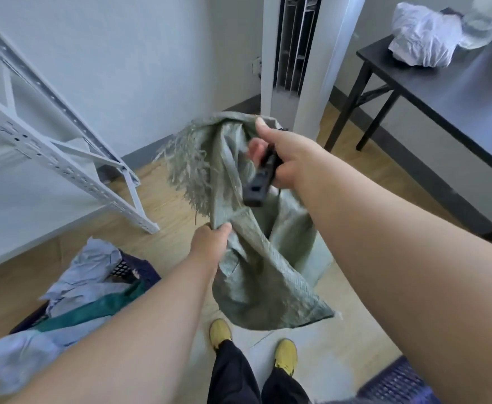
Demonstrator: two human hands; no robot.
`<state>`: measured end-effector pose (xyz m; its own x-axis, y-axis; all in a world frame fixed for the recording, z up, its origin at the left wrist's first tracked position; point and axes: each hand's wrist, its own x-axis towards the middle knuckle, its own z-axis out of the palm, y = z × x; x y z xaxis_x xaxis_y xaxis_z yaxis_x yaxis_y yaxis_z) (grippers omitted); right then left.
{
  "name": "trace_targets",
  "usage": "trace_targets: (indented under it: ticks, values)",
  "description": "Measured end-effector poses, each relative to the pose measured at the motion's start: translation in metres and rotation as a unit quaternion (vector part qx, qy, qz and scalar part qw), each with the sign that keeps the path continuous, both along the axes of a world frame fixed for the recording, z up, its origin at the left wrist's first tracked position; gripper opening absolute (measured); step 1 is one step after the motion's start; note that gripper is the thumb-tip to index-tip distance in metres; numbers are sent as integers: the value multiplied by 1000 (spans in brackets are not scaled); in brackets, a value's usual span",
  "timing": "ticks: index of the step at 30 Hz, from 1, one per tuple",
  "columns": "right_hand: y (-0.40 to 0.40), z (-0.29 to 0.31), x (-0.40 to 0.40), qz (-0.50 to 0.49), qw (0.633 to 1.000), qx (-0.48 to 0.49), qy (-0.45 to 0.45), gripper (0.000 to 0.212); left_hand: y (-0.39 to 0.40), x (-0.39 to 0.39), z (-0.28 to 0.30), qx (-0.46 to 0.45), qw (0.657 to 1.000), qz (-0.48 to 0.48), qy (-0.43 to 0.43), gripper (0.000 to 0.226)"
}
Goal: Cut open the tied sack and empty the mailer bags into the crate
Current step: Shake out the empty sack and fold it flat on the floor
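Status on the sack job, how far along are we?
Mostly done, it seems. The green woven sack hangs limp with a frayed open edge, and grey mailer bags fill the dark blue plastic crate at lower left. In hand: the left hand and right hand hold the sack up, the right also gripping a black utility knife. Left: checking it's empty; its inside isn't visible.

The black tool (260, 177) in the right hand (285, 154) is motion-blurred; whether a blade is out cannot be told. The sack (256, 266) hides its own inside. The forearms cover much of the dark crate (139, 269), and the mailer bags (84, 275) run off the left edge. A second crate (399, 383) is cut by the bottom edge.
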<state>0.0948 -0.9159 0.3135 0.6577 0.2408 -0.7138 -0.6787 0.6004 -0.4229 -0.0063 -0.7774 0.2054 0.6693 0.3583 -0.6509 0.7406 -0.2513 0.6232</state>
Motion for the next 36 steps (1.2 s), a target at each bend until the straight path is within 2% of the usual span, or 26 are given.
trace_targets:
  ticks: [2,3,5,7,8,9,10,11,13,14,16,18,21,24,26,28,30,32,34,36]
  values:
    - [-18,-17,-7,114,980,-157,-39,30,-3,13,3,-151,982,111,-6,24]
    - [-28,-27,-15,188,948,-248,-58,35,-5,20,6,-214,965,151,-3,26]
    - [-45,-44,-33,347,840,-410,-80,54,-7,32,13,-301,935,186,-1,31]
    - [-55,-56,-50,477,725,-491,-79,73,-6,45,20,-344,915,211,-8,33]
    - [-58,-61,-56,509,685,-515,-82,74,-5,51,24,-363,907,212,-22,33]
    - [-60,-65,-60,501,674,-536,-89,67,-5,57,28,-385,900,198,-41,35]
    - [-63,-67,-61,458,696,-545,-93,53,-6,61,31,-398,901,164,-57,39]
    - [-66,-68,-60,379,753,-531,-80,37,-9,64,35,-388,912,112,-66,50]
    - [-72,-69,-54,186,889,-419,-2,24,-19,62,40,-275,959,-23,-67,97]
    - [-75,-66,-50,108,933,-342,41,23,-23,57,38,-199,974,-80,-76,117]
    - [-80,-57,-41,3,974,-201,104,26,-34,43,32,-98,972,-165,-133,130]
    - [-82,-49,-33,-36,984,-110,138,31,-47,27,28,-78,959,-228,-151,133]
    - [-79,-45,-27,21,982,-110,154,37,-59,15,23,-34,948,-276,-154,139]
    - [-85,-42,-23,-9,984,-73,164,33,-45,13,20,-80,952,-273,-110,137]
    - [-94,-41,-19,-67,983,-20,170,31,-33,4,15,-72,947,-307,-61,113]
    - [-101,-41,-16,-106,985,1,135,23,-29,-6,3,-16,955,-291,-57,65]
    - [-99,-41,-17,-90,993,-55,59,7,-29,-10,-2,11,976,-198,-94,34]
    - [-95,-45,-22,-22,979,-201,1,25,-27,-4,3,28,979,-140,-145,30]
    - [-92,-49,-32,58,939,-337,-43,41,-27,9,14,67,966,-146,-204,32]
    - [-89,-51,-39,108,881,-444,-123,63,-25,23,25,120,945,-182,-246,32]
